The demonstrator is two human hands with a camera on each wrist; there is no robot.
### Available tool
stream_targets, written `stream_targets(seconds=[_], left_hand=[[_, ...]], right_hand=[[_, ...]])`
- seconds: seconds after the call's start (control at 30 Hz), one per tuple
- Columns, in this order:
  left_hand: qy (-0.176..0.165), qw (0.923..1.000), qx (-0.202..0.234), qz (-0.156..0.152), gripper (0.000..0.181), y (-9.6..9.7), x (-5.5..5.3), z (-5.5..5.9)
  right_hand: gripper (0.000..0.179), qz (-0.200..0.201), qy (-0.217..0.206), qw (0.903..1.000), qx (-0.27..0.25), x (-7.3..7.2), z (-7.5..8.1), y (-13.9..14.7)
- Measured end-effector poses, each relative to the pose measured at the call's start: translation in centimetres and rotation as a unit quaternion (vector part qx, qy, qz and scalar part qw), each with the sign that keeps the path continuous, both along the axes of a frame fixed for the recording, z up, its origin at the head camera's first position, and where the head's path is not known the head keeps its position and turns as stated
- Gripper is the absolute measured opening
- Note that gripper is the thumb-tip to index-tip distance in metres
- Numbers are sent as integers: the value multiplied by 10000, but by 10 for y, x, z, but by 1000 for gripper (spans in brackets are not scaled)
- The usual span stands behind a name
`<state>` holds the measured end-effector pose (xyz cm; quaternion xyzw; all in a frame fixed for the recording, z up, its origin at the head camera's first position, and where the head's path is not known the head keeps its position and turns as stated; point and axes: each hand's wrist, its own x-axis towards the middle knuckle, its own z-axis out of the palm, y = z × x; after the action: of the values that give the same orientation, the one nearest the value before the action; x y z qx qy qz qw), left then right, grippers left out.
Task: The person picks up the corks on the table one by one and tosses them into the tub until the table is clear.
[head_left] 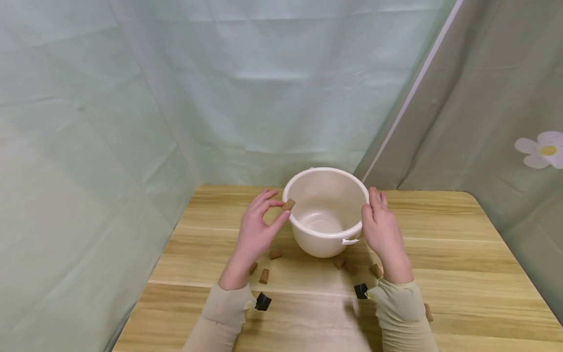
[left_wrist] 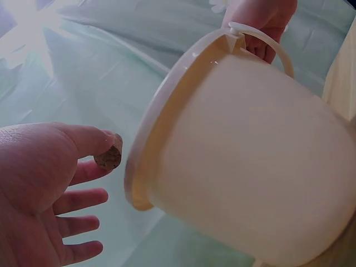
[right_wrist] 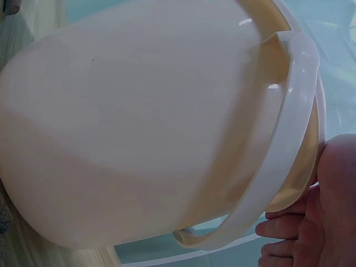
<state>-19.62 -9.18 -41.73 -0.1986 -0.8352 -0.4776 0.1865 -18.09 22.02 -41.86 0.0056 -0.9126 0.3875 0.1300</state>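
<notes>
A cream-coloured bucket (head_left: 323,247) stands on the wooden table, its mouth tipped toward the head camera and its inside bare. At its left rim, my left hand (head_left: 257,227) pinches a cork (head_left: 289,205) between thumb and index finger, while the other fingers stay spread. That cork (left_wrist: 109,153) is just outside the rim in the left wrist view. On the opposite side my right hand (head_left: 381,226) holds the bucket's rim, thumb at the edge and fingers along the outside. The white handle (right_wrist: 289,128) hangs down against the bucket's side in the right wrist view.
Loose corks lie on the table (head_left: 462,293): one cork (head_left: 264,276) near the left forearm, another cork (head_left: 275,254) beside the bucket, and several by the right wrist, such as a cork (head_left: 376,270). Pale curtains (head_left: 281,98) hang behind and beside the table.
</notes>
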Motion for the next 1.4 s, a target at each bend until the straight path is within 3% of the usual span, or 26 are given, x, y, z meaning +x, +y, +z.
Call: stream_targets(seconds=[0.2, 0.33, 0.67, 1.0, 1.4], left_hand=[[261, 9990, -313, -178, 21, 8, -10, 11], [204, 9973, -628, -330, 20, 15, -16, 16], [456, 9871, -1476, -427, 19, 32, -31, 25], [358, 9836, -1697, -494, 16, 45, -41, 29], [155, 9784, -2007, -465, 15, 57, -45, 32]], right_hand=[[61, -3, 19, 10000, 6, -1, 0, 0], [61, -8, 28, 10000, 13, -1, -1, 0], [61, -10, 45, 10000, 17, -3, -2, -2], [61, 7, 31, 10000, -44, -4, -3, -2], [61, -16, 50, 10000, -30, -2, -1, -3]])
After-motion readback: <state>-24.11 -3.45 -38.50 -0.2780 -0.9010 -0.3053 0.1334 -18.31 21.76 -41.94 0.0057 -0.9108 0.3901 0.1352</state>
